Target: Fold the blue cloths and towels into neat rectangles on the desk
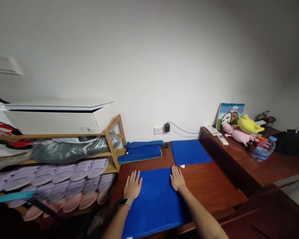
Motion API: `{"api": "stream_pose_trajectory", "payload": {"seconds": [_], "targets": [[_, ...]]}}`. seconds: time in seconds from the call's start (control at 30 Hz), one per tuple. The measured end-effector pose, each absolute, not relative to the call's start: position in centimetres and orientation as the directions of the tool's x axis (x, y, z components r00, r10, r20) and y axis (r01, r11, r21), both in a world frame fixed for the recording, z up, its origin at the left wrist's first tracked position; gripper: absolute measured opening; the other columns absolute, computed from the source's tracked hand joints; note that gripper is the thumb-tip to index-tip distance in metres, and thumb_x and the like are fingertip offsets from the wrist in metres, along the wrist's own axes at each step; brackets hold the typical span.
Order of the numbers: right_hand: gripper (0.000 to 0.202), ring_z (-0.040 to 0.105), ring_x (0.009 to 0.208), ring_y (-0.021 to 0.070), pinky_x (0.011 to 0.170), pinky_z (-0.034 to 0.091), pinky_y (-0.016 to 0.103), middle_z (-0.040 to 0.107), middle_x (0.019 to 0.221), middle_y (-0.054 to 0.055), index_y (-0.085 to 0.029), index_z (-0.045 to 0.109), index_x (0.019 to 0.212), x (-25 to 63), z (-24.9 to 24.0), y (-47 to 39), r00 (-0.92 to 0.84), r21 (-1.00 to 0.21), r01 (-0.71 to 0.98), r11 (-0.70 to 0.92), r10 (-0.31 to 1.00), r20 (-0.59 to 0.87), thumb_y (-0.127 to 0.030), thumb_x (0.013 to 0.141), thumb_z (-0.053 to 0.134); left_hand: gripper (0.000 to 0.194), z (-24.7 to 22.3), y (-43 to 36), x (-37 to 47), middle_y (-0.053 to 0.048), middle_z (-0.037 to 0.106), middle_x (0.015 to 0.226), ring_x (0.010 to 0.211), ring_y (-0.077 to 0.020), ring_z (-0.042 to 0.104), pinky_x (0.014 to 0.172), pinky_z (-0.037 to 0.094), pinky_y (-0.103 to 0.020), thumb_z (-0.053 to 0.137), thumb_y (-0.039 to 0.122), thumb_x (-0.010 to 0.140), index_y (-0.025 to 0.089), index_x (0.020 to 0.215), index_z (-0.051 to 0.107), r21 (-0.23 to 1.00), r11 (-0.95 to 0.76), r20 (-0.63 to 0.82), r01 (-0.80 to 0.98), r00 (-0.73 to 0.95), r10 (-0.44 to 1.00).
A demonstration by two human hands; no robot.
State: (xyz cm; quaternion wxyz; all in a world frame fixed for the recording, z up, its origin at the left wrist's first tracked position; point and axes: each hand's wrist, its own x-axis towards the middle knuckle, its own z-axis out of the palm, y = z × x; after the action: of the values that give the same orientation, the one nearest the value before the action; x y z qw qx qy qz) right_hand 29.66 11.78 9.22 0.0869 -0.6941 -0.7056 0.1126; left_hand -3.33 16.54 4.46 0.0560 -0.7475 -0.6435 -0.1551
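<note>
A blue cloth [156,199] is spread flat on the reddish-brown wooden desk [206,186], its near end at the front edge. My left hand [133,186] lies flat at its far left corner, fingers stretched out. On the far right corner rests my right hand [177,178], also flat, with the fingers pointing away from me. Behind it, near the wall, sits a neatly folded blue cloth [190,152] with a small white tag at its front edge. More blue cloths with green edging [143,152] are piled in loose folds at the back left.
Left of the desk stands a wooden rack [112,146] with several slippers [64,172] and a large white box [57,119]. A raised surface on the right carries a plastic bottle [264,150], plush toys [239,134] and a remote [223,140]. A charger [167,127] is plugged into the wall.
</note>
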Motion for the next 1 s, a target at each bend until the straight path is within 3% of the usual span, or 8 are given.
{"api": "stream_pose_trajectory", "payload": {"seconds": [0.17, 0.3, 0.4, 0.5, 0.67, 0.83, 1.0], "targets": [[0.07, 0.015, 0.171, 0.0209, 0.139, 0.011, 0.039, 0.017, 0.183, 0.006, -0.011, 0.022, 0.176, 28.9, 8.2, 10.0, -0.017, -0.291, 0.957, 0.018, 1.0, 0.005, -0.042, 0.113, 0.018, 0.067, 5.3, 15.1, 1.9, -0.016, 0.049, 0.172, 0.162, -0.032, 0.042, 0.134, 0.031, -0.054, 0.024, 0.043, 0.111, 0.013, 0.164, 0.05, 0.137, -0.32, 0.422, 0.937, 0.237, 0.875], [0.07, 0.016, 0.171, 0.0218, 0.139, 0.014, 0.042, 0.018, 0.182, 0.008, -0.01, 0.023, 0.175, 29.1, 7.4, 10.0, -0.016, -0.292, 0.957, 0.004, 0.999, -0.038, -0.04, 0.112, 0.019, 0.061, 4.8, 13.3, 10.4, -0.011, 0.053, 0.17, 0.16, -0.028, 0.047, 0.131, 0.038, -0.051, 0.026, 0.042, 0.112, 0.022, 0.164, 0.05, 0.132, -0.505, 0.374, 0.853, 0.429, 0.822], [0.07, 0.016, 0.171, 0.0219, 0.139, 0.013, 0.042, 0.018, 0.182, 0.008, -0.011, 0.023, 0.175, 29.4, 7.1, 10.3, -0.026, -0.29, 0.957, 0.018, 0.999, -0.025, -0.041, 0.112, 0.019, 0.058, 4.3, 12.5, 13.3, -0.008, 0.057, 0.167, 0.156, -0.0265, 0.052, 0.128, 0.042, -0.05, 0.03, 0.042, 0.112, 0.026, 0.162, 0.054, 0.133, -0.529, 0.337, 0.838, 0.464, 0.82], [0.07, 0.016, 0.171, 0.0214, 0.138, 0.014, 0.041, 0.016, 0.182, 0.007, -0.011, 0.023, 0.175, 29.4, 6.7, 10.3, -0.023, -0.291, 0.956, 0.017, 1.0, -0.016, -0.042, 0.112, 0.017, 0.059, 3.8, 12.4, 9.6, -0.011, 0.055, 0.168, 0.156, -0.0298, 0.052, 0.128, 0.041, -0.054, 0.03, 0.044, 0.111, 0.024, 0.162, 0.054, 0.137, -0.456, 0.314, 0.879, 0.398, 0.862], [0.071, 0.017, 0.17, 0.0226, 0.139, 0.014, 0.043, 0.018, 0.182, 0.009, -0.01, 0.024, 0.175, 29.1, 7.1, 10.8, -0.016, -0.28, 0.96, 0.011, 1.0, -0.014, -0.041, 0.111, 0.02, 0.07, 2.3, 12.3, -3.2, -0.015, 0.044, 0.174, 0.161, -0.0328, 0.044, 0.131, 0.037, -0.056, 0.031, 0.05, 0.108, 0.016, 0.166, 0.046, 0.126, -0.176, 0.274, 0.976, 0.136, 0.952], [0.071, 0.017, 0.17, 0.0227, 0.139, 0.013, 0.043, 0.019, 0.181, 0.01, -0.008, 0.025, 0.174, 29.2, 9.0, 10.2, -0.036, -0.282, 0.959, 0.022, 0.998, -0.047, -0.039, 0.111, 0.022, 0.074, 2.6, 12.0, -7.2, -0.018, 0.048, 0.172, 0.16, -0.0331, 0.046, 0.132, 0.038, -0.055, 0.029, 0.051, 0.106, 0.01, 0.165, 0.048, 0.118, -0.156, 0.241, 0.981, 0.124, 0.963], [0.07, 0.014, 0.171, 0.0225, 0.139, 0.012, 0.043, 0.015, 0.181, 0.006, -0.011, 0.023, 0.175, 29.3, 7.9, 6.1, -0.018, -0.296, 0.955, 0.026, 0.999, 0.032, -0.043, 0.113, 0.018, 0.072, 3.7, 10.9, -4.9, -0.018, 0.051, 0.171, 0.161, -0.0334, 0.045, 0.134, 0.035, -0.055, 0.027, 0.05, 0.109, 0.01, 0.165, 0.048, 0.131, -0.216, 0.391, 0.968, 0.15, 0.908]]}}
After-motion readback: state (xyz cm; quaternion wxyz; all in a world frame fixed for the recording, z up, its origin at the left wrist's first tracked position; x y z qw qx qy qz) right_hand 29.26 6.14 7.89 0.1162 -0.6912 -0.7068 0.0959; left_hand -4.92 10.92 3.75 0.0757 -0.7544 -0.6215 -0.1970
